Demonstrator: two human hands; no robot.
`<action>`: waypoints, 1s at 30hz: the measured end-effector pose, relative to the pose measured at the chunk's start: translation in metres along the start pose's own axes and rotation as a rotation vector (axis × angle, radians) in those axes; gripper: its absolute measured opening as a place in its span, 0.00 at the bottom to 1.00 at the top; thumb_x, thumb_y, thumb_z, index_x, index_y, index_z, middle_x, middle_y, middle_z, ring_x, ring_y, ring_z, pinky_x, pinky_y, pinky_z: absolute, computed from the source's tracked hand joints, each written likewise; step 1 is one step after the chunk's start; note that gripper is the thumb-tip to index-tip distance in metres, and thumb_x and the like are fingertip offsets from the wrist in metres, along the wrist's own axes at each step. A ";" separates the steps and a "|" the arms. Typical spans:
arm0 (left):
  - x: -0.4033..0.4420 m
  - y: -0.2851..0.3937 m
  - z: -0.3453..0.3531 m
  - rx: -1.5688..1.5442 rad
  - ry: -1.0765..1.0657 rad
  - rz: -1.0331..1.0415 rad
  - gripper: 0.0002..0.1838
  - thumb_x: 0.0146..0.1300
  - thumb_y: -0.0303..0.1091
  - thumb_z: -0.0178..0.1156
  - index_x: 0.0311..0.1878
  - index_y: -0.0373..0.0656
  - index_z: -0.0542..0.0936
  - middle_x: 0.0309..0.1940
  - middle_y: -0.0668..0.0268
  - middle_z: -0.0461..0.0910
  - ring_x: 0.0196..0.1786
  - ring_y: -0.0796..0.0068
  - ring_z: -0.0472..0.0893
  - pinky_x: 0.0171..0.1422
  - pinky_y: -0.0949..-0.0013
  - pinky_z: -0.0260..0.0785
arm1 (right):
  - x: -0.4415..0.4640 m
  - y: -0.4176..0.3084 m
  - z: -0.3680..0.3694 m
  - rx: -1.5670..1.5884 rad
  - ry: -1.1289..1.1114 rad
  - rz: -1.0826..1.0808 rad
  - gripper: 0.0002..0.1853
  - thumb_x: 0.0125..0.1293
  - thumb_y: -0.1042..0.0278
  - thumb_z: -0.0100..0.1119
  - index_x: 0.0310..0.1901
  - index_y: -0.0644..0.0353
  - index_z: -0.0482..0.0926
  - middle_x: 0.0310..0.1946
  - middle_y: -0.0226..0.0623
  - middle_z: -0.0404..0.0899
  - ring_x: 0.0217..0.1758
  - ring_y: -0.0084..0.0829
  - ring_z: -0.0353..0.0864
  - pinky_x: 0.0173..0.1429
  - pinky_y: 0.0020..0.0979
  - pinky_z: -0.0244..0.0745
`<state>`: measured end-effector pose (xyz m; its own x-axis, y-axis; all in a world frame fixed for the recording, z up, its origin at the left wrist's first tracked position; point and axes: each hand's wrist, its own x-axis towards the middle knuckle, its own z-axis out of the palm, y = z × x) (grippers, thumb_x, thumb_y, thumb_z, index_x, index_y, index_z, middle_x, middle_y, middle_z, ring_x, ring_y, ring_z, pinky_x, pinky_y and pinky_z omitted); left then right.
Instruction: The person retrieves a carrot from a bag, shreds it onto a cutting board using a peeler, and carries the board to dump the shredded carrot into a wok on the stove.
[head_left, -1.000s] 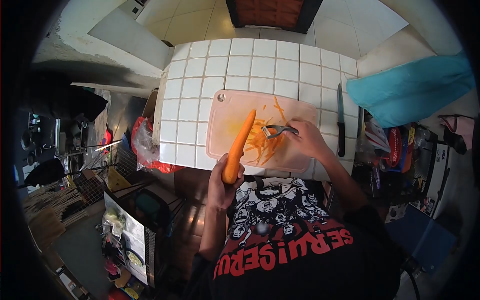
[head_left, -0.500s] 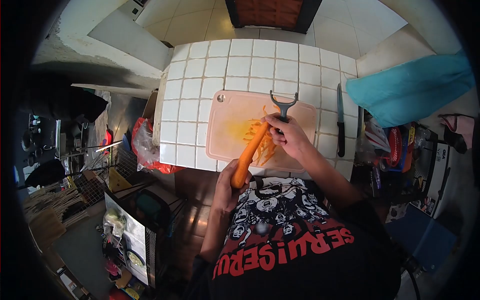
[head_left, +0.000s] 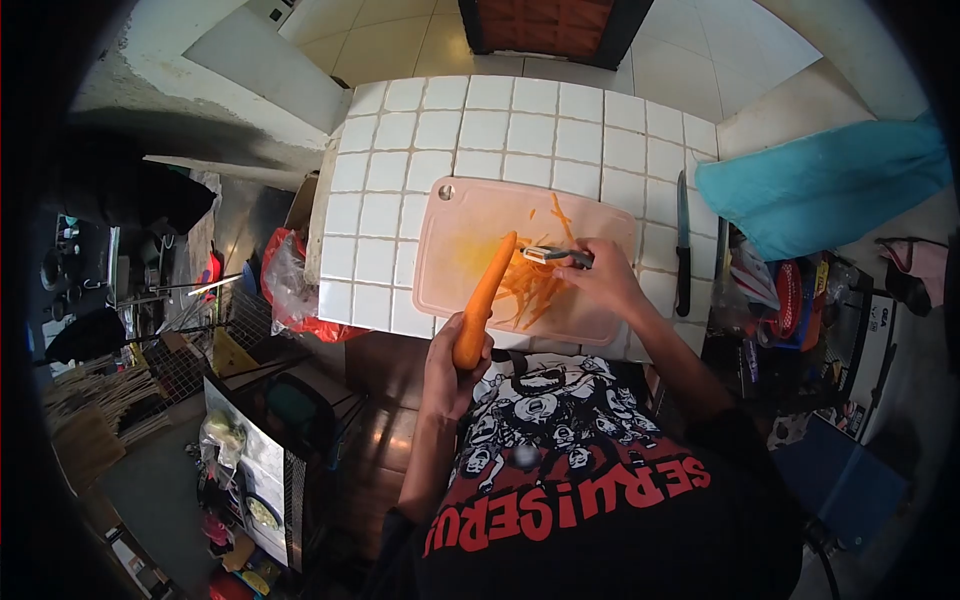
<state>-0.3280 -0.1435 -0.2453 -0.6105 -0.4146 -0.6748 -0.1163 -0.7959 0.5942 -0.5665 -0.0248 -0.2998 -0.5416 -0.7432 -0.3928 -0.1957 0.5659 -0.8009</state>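
My left hand (head_left: pixel 449 366) is closed round the thick end of a carrot (head_left: pixel 486 303), which tilts up and away over the near left part of a pink cutting board (head_left: pixel 450 215). In my right hand (head_left: pixel 606 276) is a dark-handled vegetable peeler (head_left: pixel 548 254); its head points left, close to the carrot's thin tip. Whether the blade touches the carrot I cannot tell. Orange carrot peelings (head_left: pixel 530 296) lie heaped on the board below the peeler, and a long strip (head_left: pixel 562 215) lies beyond it.
A knife with a black handle (head_left: pixel 683 280) lies on the white-tiled counter (head_left: pixel 480 130) right of the board. A teal cloth (head_left: pixel 820 190) hangs at the right. Left of the counter is a red plastic bag (head_left: pixel 290 290); lower left stands a table (head_left: pixel 262 450) with a bowl.
My right hand has come off the carrot's tip and turned the peeler from pointing away to pointing left. The carrot has shifted slightly left and stands a little steeper.
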 end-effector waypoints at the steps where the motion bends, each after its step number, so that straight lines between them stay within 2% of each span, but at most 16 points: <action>1: 0.000 0.000 0.000 -0.002 -0.015 0.001 0.23 0.77 0.48 0.44 0.59 0.37 0.72 0.25 0.67 0.70 0.24 0.83 0.65 0.26 0.79 0.56 | -0.001 -0.001 -0.001 -0.031 0.011 0.001 0.15 0.59 0.64 0.72 0.42 0.64 0.82 0.20 0.33 0.76 0.26 0.26 0.76 0.35 0.30 0.70; 5: 0.001 -0.001 0.001 0.029 -0.012 0.019 0.23 0.76 0.49 0.45 0.58 0.38 0.72 0.26 0.66 0.71 0.24 0.83 0.66 0.26 0.80 0.57 | -0.008 -0.012 -0.009 -0.171 0.035 -0.048 0.17 0.59 0.61 0.73 0.44 0.63 0.83 0.27 0.36 0.81 0.33 0.34 0.82 0.40 0.33 0.74; 7: 0.002 -0.003 0.004 0.010 0.010 0.036 0.21 0.76 0.47 0.46 0.56 0.38 0.73 0.25 0.65 0.73 0.22 0.82 0.66 0.24 0.79 0.57 | -0.012 -0.013 -0.010 -0.201 0.140 -0.270 0.19 0.59 0.56 0.73 0.43 0.63 0.83 0.36 0.38 0.82 0.41 0.40 0.84 0.47 0.35 0.77; 10: 0.003 -0.003 0.008 0.002 0.042 0.055 0.19 0.77 0.46 0.47 0.54 0.40 0.74 0.25 0.65 0.74 0.19 0.83 0.66 0.22 0.79 0.56 | -0.024 -0.033 -0.020 -0.228 0.068 -0.263 0.20 0.59 0.53 0.72 0.43 0.63 0.82 0.41 0.39 0.82 0.46 0.41 0.84 0.51 0.35 0.77; 12: 0.004 -0.003 0.009 0.014 0.054 0.061 0.18 0.77 0.45 0.47 0.54 0.40 0.75 0.25 0.65 0.74 0.19 0.83 0.66 0.21 0.80 0.56 | -0.030 -0.042 -0.025 -0.228 0.043 -0.287 0.20 0.60 0.53 0.71 0.42 0.63 0.82 0.39 0.38 0.81 0.46 0.41 0.84 0.51 0.36 0.77; 14: 0.004 -0.002 0.008 0.074 0.029 0.055 0.19 0.76 0.46 0.48 0.55 0.39 0.73 0.27 0.64 0.73 0.23 0.82 0.68 0.24 0.78 0.60 | -0.030 -0.042 -0.023 -0.228 0.015 -0.313 0.20 0.60 0.52 0.71 0.41 0.62 0.82 0.38 0.37 0.81 0.46 0.41 0.84 0.50 0.36 0.77; 15: 0.005 -0.002 0.007 0.073 0.029 0.056 0.19 0.76 0.46 0.48 0.55 0.39 0.73 0.27 0.64 0.73 0.23 0.82 0.68 0.24 0.78 0.60 | -0.029 -0.038 -0.020 -0.159 0.016 -0.352 0.19 0.61 0.51 0.69 0.40 0.60 0.83 0.37 0.37 0.80 0.42 0.41 0.83 0.49 0.38 0.76; 17: 0.006 -0.006 0.005 0.078 0.032 0.045 0.15 0.77 0.45 0.50 0.53 0.44 0.76 0.30 0.69 0.76 0.28 0.84 0.75 0.29 0.82 0.68 | -0.028 -0.040 -0.015 -0.089 0.017 -0.391 0.18 0.62 0.49 0.68 0.38 0.59 0.84 0.36 0.36 0.78 0.39 0.41 0.82 0.47 0.40 0.75; 20: 0.008 -0.008 0.004 0.082 0.036 0.043 0.14 0.76 0.45 0.52 0.53 0.45 0.76 0.33 0.71 0.77 0.33 0.84 0.77 0.34 0.82 0.73 | -0.028 -0.054 -0.009 -0.261 0.103 -0.502 0.17 0.62 0.50 0.68 0.36 0.58 0.84 0.33 0.34 0.76 0.37 0.37 0.79 0.48 0.38 0.71; 22: 0.007 -0.009 0.015 0.085 0.119 0.034 0.14 0.76 0.44 0.52 0.53 0.45 0.76 0.34 0.71 0.77 0.33 0.84 0.77 0.35 0.82 0.73 | -0.026 -0.060 -0.009 -0.300 0.101 -0.709 0.14 0.60 0.53 0.69 0.33 0.57 0.84 0.32 0.32 0.76 0.38 0.33 0.77 0.50 0.36 0.65; 24: 0.008 -0.010 0.020 0.086 0.200 0.025 0.14 0.76 0.44 0.52 0.53 0.45 0.76 0.35 0.71 0.77 0.33 0.84 0.77 0.35 0.82 0.73 | -0.026 -0.067 -0.004 -0.325 0.090 -0.733 0.13 0.59 0.54 0.69 0.32 0.56 0.85 0.32 0.31 0.74 0.39 0.32 0.75 0.52 0.37 0.62; 28: 0.011 -0.012 0.015 0.160 0.145 0.089 0.13 0.77 0.43 0.52 0.52 0.43 0.77 0.33 0.71 0.76 0.31 0.85 0.76 0.34 0.81 0.71 | -0.025 -0.075 -0.006 -0.403 0.063 -0.740 0.13 0.60 0.52 0.68 0.31 0.53 0.85 0.32 0.31 0.71 0.43 0.30 0.74 0.59 0.41 0.57; 30: 0.014 -0.014 0.010 0.189 0.102 0.125 0.14 0.77 0.42 0.51 0.51 0.43 0.77 0.32 0.71 0.76 0.30 0.86 0.75 0.33 0.81 0.70 | -0.020 -0.069 -0.006 -0.410 0.070 -0.730 0.13 0.59 0.52 0.69 0.30 0.53 0.86 0.32 0.31 0.71 0.43 0.30 0.73 0.59 0.40 0.57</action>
<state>-0.3426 -0.1336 -0.2586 -0.5485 -0.5542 -0.6261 -0.1950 -0.6434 0.7403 -0.5476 -0.0465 -0.2340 -0.2107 -0.9569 0.2001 -0.7910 0.0466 -0.6100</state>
